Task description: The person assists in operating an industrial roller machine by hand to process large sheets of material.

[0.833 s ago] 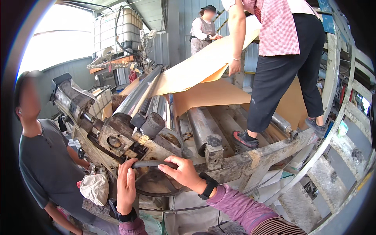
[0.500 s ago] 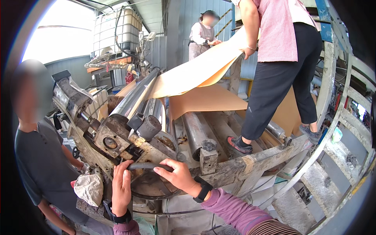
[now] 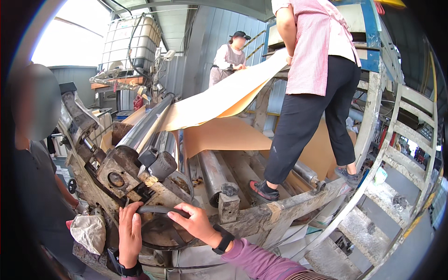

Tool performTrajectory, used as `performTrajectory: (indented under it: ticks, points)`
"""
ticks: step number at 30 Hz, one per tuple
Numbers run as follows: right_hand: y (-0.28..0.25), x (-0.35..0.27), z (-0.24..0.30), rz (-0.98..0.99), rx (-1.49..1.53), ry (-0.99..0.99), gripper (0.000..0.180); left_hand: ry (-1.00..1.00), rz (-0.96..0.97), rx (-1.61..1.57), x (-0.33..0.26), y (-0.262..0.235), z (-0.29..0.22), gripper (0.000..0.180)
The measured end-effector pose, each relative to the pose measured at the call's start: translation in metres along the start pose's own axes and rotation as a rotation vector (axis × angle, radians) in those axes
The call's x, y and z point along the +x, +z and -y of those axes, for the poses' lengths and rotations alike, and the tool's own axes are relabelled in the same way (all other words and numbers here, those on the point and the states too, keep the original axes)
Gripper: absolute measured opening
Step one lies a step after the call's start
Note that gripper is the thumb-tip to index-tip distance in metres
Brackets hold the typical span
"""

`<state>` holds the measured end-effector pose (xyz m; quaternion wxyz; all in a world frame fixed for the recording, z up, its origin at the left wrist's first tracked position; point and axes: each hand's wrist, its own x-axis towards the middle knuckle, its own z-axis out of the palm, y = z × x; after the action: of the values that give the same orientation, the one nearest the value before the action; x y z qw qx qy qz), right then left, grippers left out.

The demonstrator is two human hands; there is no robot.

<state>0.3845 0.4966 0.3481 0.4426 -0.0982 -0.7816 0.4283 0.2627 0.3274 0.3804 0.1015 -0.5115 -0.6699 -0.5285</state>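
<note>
Both my hands are at a curved black bar (image 3: 161, 209) at the near end of a roller machine. My left hand (image 3: 129, 235) is at the bar's left end, its fingers pointing up and its thumb on the near side. Around the right end, my right hand (image 3: 197, 225) is closed, palm down. Below the bar sits a dark round wheel (image 3: 163, 243), partly covered by my hands. Just beyond is a greasy metal bearing block (image 3: 116, 176), which carries a shiny roller (image 3: 142, 126). A wide tan paper sheet (image 3: 219, 106) rises from that roller.
One person (image 3: 317, 93) stands on the machine frame (image 3: 298, 200), holding the sheet; another (image 3: 228, 58) is behind it. A third person (image 3: 39, 186) is close on my left, near a crumpled pale cloth (image 3: 88, 232). Metal steps (image 3: 387, 198) rise at the right.
My view has turned rightward and somewhat up, so the machine sits lower and farther left in the picture. Both hands keep their places on the black bar.
</note>
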Motion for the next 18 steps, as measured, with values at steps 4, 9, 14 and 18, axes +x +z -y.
performTrajectory:
  ticks: [4,9,14,18]
  points:
    - [0.001,0.002,-0.004,0.032,-0.011,0.01,0.03,0.001,-0.005,0.002,0.0,0.0,0.004,0.033]
    - [-0.001,0.0,-0.003,0.019,0.009,0.01,0.029,0.008,0.015,0.013,0.0,0.001,0.007,0.033]
    - [0.001,-0.005,0.003,-0.02,-0.002,-0.032,0.029,-0.006,0.005,-0.076,-0.004,0.002,0.001,0.04]
    - [0.002,-0.008,0.011,-0.017,0.027,-0.029,0.027,0.04,0.024,-0.005,-0.006,-0.006,-0.005,0.031]
